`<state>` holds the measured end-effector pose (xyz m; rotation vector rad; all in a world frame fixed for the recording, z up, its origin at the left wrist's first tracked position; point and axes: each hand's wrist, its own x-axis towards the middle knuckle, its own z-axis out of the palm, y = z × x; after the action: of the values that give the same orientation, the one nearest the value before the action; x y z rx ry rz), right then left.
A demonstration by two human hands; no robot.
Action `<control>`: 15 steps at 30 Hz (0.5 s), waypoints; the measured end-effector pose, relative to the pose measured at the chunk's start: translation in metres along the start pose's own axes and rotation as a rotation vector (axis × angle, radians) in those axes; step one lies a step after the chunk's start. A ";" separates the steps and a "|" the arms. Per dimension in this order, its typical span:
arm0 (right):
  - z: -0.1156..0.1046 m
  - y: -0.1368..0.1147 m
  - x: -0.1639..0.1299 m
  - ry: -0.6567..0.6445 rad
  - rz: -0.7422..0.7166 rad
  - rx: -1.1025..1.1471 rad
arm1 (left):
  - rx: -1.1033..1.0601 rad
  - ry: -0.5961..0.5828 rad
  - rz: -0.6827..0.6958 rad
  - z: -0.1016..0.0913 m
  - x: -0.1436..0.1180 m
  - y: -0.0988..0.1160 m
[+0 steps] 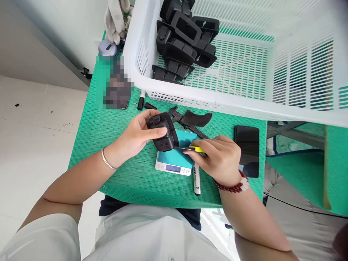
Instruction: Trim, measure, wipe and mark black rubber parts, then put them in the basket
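Observation:
My left hand (140, 132) grips a black moulded plastic part (163, 136), its thumb pressed across the top. My right hand (221, 154) is closed around a yellow utility knife (198, 149). The knife's blade points left and meets, or nearly meets, the lower right edge of the part; actual contact is hard to make out. Both hands are above a small digital scale (174, 168) with a blue-green top. Beneath my right hand lies a white marker pen (196, 179), partly covered at its upper end.
A white plastic basket (206, 98) holding several similar black parts (179, 50) stands at the back. Near it lie a black caliper (197, 131), a dark cloth piece (197, 118) and another marker (141, 99). A dark phone (247, 150) rests at right on the green tabletop (125, 181).

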<state>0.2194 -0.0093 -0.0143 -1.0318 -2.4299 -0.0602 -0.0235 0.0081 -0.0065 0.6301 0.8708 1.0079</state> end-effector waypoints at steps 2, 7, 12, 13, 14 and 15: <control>-0.001 -0.001 0.000 0.020 0.019 -0.046 | -0.058 0.014 -0.006 0.001 0.000 0.000; -0.005 -0.002 -0.001 0.024 0.017 -0.079 | -0.132 0.038 -0.032 0.002 -0.001 0.002; -0.007 -0.002 -0.003 0.062 0.057 -0.176 | -0.102 0.051 -0.019 0.002 -0.002 0.002; -0.007 -0.003 -0.002 0.057 0.050 -0.172 | -0.091 0.059 -0.013 0.001 -0.002 0.002; -0.007 -0.003 -0.002 0.044 0.033 -0.154 | -0.081 0.064 -0.009 0.001 -0.001 0.002; -0.007 -0.003 -0.001 0.026 0.011 -0.129 | -0.071 0.064 -0.006 0.000 -0.001 0.002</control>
<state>0.2208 -0.0143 -0.0083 -1.0928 -2.4229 -0.2289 -0.0244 0.0075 -0.0047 0.5370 0.8882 1.0532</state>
